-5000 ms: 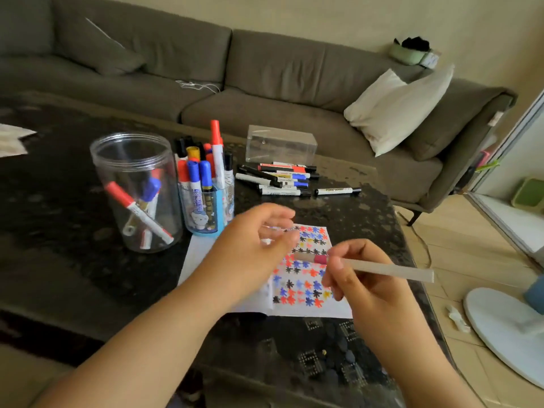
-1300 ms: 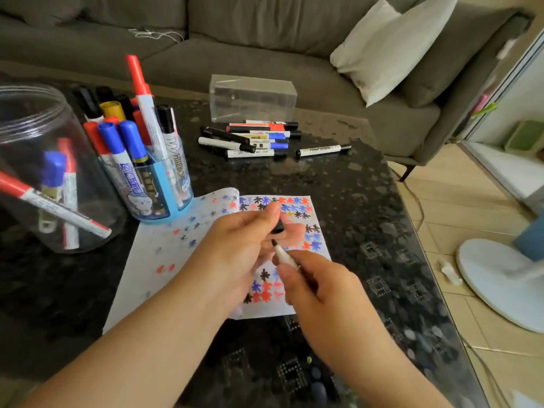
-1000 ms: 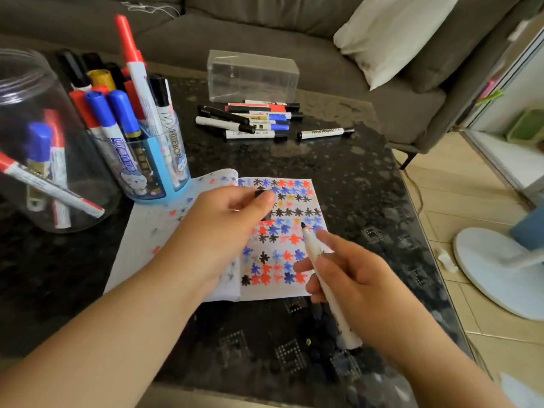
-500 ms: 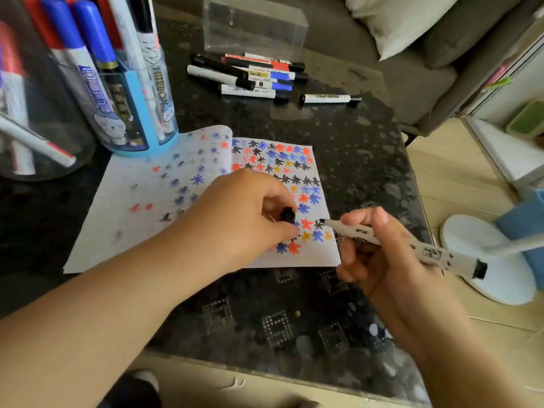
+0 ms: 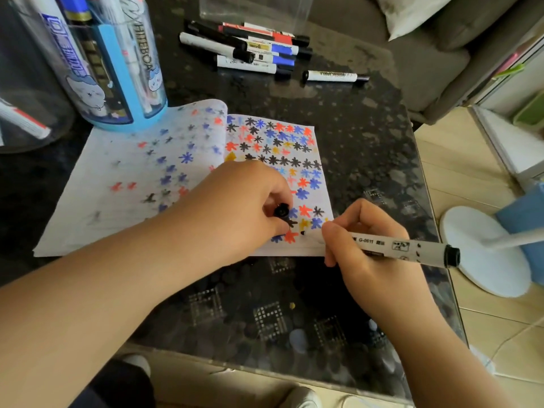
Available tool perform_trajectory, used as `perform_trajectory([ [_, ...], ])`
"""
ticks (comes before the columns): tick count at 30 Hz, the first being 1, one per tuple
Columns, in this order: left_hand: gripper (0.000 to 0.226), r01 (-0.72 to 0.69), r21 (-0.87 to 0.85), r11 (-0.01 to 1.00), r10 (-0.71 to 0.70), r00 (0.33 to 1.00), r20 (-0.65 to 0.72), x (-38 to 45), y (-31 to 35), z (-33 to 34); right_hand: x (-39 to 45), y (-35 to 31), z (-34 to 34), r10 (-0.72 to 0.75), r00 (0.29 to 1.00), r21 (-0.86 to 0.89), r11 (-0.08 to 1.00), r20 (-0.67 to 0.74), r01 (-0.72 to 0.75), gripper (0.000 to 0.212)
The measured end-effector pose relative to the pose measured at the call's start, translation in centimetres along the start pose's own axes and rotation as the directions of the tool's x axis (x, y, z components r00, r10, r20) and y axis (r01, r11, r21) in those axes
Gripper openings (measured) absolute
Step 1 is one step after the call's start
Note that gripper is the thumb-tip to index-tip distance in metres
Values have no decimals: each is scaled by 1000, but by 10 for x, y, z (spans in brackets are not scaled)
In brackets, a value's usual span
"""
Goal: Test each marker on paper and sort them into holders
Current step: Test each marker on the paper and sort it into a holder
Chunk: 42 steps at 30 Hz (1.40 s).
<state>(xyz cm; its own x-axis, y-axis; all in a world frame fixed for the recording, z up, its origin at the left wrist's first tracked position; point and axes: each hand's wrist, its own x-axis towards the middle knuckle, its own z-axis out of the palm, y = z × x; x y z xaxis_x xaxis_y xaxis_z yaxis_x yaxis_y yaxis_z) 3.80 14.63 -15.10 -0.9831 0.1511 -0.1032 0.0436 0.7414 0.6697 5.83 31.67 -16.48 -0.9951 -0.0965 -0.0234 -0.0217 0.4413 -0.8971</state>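
Step in hand: testing. The right hand (image 5: 365,245) grips a white marker (image 5: 400,248) like a pen, its black tip touching the paper (image 5: 123,184) at the lower right corner, among the coloured star marks.
Left hand: the left hand (image 5: 235,207) rests on the paper, fingers curled round the black cap (image 5: 281,210), pinning the sheet.
Next move, as judged: finish the mark, recap with the cap, then carry the marker to a holder.
Holders: a blue cup (image 5: 117,72) of markers stands at the paper's far left corner; a clear jar (image 5: 26,92) just beside it at the left edge.
Untested, it seems: a pile of markers (image 5: 250,48) lies across the table (image 5: 294,313), one loose marker (image 5: 332,75) just beside it.
In the way: the left forearm crosses the path to the holders; the cup is crowded.
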Motion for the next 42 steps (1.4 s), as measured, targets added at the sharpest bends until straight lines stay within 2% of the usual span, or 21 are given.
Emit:
perform_trajectory([
  [6,26,-17,37,999,17,1000,0,1,-1,2,1,4,0,-35,999,-37,999,21,36,26],
  [13,24,-17,9,1000,17,1000,-5,1,-2,2,-1,1,-2,8,1000,10,1000,-8,-8,22],
  [18,25,-19,27,999,19,1000,1,1,-2,2,0,0,-2,16,999,-6,1000,44,-16,23],
  [22,25,-15,17,1000,15,1000,0,1,-1,2,-1,-1,-1,14,1000,21,1000,12,-14,22],
  [25,24,-10,12,1000,10,1000,-4,1,-2,2,0,-1,-2,19,1000,-24,1000,25,-18,22],
  [31,26,6,2,1000,-6,1000,-3,1,-1,2,0,-6,-2,61,997,22,998,51,-62,23],
  [36,23,-1,-10,1000,1,1000,-11,0,-1,3,0,-1,-4,67,997,-30,997,-27,-68,21],
  [39,22,41,-120,992,-39,999,16,2,-5,-2,-3,-3,-6,93,993,67,994,-74,-88,23],
  [41,24,135,-352,926,-121,991,60,2,-6,-11,-5,-12,-9,69,994,209,977,-88,-49,24],
  [42,26,181,-485,856,-154,983,95,1,-6,-17,-5,-18,-10,39,996,278,960,-83,-15,21],
])
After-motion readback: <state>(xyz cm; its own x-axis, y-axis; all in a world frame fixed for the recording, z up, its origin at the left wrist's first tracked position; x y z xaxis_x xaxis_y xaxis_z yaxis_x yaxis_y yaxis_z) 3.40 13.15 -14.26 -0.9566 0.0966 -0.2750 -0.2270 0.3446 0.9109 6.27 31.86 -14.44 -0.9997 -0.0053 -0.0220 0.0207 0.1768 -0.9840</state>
